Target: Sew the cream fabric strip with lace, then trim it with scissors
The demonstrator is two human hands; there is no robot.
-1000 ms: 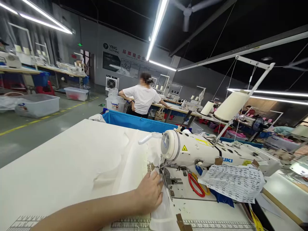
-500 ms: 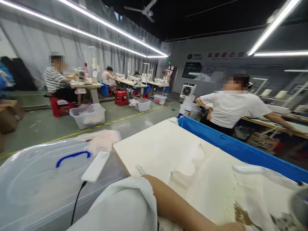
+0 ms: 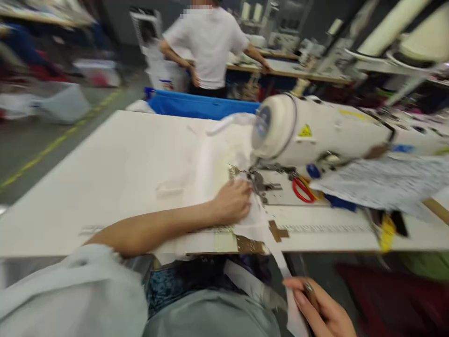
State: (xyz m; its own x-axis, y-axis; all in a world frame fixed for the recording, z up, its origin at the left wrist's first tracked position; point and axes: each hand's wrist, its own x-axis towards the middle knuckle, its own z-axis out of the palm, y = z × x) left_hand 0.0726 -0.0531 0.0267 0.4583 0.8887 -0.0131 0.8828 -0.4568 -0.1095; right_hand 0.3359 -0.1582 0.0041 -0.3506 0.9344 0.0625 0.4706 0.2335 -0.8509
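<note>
A white sewing machine stands on the worktable, its rounded end toward the left. My left hand rests beside the needle area with curled fingers pressed on white fabric. From there a narrow white fabric strip runs down over the table's front edge. Below that edge, my right hand pinches the strip between thumb and fingers. A small metallic thing also shows between those fingers, too blurred to name. The needle and presser foot are partly hidden and smeared by motion.
Red-handled scissors lie by the machine's base. Patterned grey fabric is draped at the right. Behind the table hangs a blue cloth bin. A person in a white shirt stands beyond it. Thread cones stand upper right.
My view has swung right and down, bringing the sewing machine and my right hand into sight. My left hand, at the lower edge before, now shows fully beside the needle area.
</note>
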